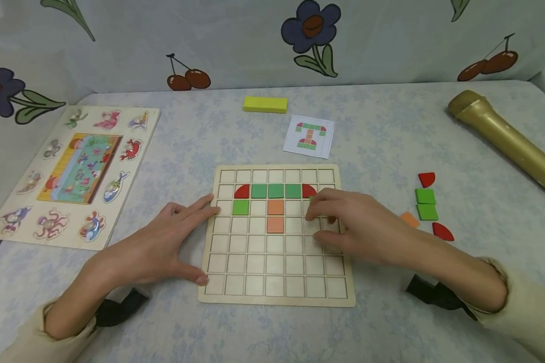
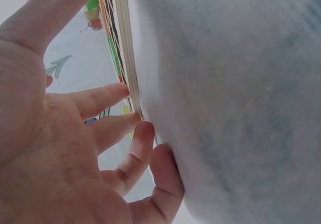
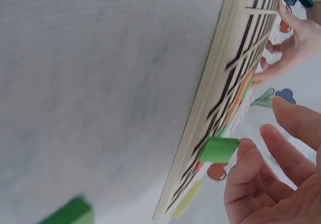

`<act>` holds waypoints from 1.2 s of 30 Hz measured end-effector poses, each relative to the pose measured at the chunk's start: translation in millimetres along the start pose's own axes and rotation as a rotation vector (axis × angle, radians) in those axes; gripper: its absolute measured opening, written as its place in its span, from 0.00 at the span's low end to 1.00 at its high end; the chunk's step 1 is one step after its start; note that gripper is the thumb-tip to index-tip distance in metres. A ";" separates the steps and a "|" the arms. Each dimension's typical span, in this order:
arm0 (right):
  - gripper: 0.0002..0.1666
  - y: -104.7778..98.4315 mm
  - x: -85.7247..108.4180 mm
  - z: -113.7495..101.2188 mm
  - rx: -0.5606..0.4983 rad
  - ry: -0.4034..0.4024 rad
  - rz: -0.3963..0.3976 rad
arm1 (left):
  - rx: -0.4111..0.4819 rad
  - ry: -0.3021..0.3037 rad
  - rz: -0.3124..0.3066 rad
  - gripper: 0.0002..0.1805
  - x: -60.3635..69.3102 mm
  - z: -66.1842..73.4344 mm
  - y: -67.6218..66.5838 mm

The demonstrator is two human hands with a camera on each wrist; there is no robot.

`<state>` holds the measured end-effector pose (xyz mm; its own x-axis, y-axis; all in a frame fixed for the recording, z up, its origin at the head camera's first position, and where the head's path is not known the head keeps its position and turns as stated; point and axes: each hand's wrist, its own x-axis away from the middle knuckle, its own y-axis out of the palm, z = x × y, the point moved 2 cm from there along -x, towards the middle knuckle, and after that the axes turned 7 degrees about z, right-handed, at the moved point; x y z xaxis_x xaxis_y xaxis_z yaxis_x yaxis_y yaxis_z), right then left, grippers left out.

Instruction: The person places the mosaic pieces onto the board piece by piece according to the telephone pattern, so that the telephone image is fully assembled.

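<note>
A wooden grid board [image 1: 256,262] lies flat, holding a top row of a red piece [image 1: 242,191], several green squares [image 1: 275,191] and a second red piece [image 1: 309,190]. Below are a green square [image 1: 240,207] at left and two orange squares [image 1: 275,225] in the middle column. My left hand [image 1: 150,247] is spread, its fingertips and thumb touching the board's left edge. Over the board's right side is my right hand [image 1: 361,227], thumb apart from bent fingers. In the right wrist view its fingertips touch a green square [image 3: 219,150], mostly hidden in the head view.
Right of the board lie loose red [image 1: 443,232], green [image 1: 427,212] and orange [image 1: 410,219] pieces, the orange partly hidden by my arm. A pattern card [image 1: 309,136] and yellow block [image 1: 265,105] stand behind the board, a picture board [image 1: 131,199] at left, a gold microphone [image 1: 508,136] at right.
</note>
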<state>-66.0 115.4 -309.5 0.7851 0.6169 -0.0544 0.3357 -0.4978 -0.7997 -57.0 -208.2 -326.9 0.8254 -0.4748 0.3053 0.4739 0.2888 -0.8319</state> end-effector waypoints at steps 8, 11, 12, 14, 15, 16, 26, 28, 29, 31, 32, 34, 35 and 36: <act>0.15 1.8 5.0 6.3 -0.046 -0.001 -0.048 | 0.004 0.006 0.000 0.62 -0.8 0.6 0.2; 0.14 4.3 4.3 7.3 -0.058 -0.006 -0.058 | 0.001 0.008 0.001 0.62 -1.0 0.4 0.5; 0.14 5.1 3.6 7.3 -0.061 -0.007 -0.061 | 0.000 0.008 0.001 0.62 -0.9 0.4 0.4; 0.13 6.2 2.3 7.2 -0.057 -0.011 -0.066 | 0.001 0.004 0.000 0.63 -0.6 0.2 0.4; 0.13 6.5 1.6 7.0 -0.056 -0.011 -0.069 | 0.002 0.003 0.000 0.63 -0.5 0.2 0.3; 0.13 6.8 1.0 6.8 -0.052 -0.013 -0.072 | 0.004 0.002 -0.001 0.63 -0.2 0.2 0.3; 0.13 -6.7 9.8 10.1 -0.086 0.037 -0.010 | 0.012 -0.001 0.004 0.63 0.6 0.8 0.2; 0.13 -13.2 17.0 14.9 -0.093 0.048 0.039 | 0.013 0.000 0.004 0.62 0.8 0.9 0.3; 0.13 -16.5 21.6 18.1 -0.097 0.056 0.064 | 0.014 0.000 0.004 0.62 0.8 1.0 0.4; 0.13 -22.9 32.5 26.6 -0.097 0.073 0.112 | 0.014 0.001 0.003 0.62 0.4 1.1 0.6; 0.14 -26.0 38.5 31.0 -0.095 0.084 0.133 | 0.016 -0.001 0.002 0.62 0.1 1.1 0.7; 0.15 -31.7 50.7 40.5 -0.084 0.102 0.169 | 0.018 -0.004 0.000 0.62 -0.3 1.0 0.7; 0.16 -34.1 56.4 45.6 -0.067 0.113 0.180 | 0.019 -0.007 -0.001 0.62 -0.5 0.9 0.7; 0.17 -36.1 61.6 50.5 -0.048 0.116 0.191 | 0.020 -0.009 -0.003 0.62 -0.6 0.9 0.6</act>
<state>-56.0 202.2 -314.2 0.8905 0.4358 -0.1309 0.1974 -0.6291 -0.7519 -56.9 -207.0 -327.2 0.8268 -0.4685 0.3115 0.4821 0.3046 -0.8215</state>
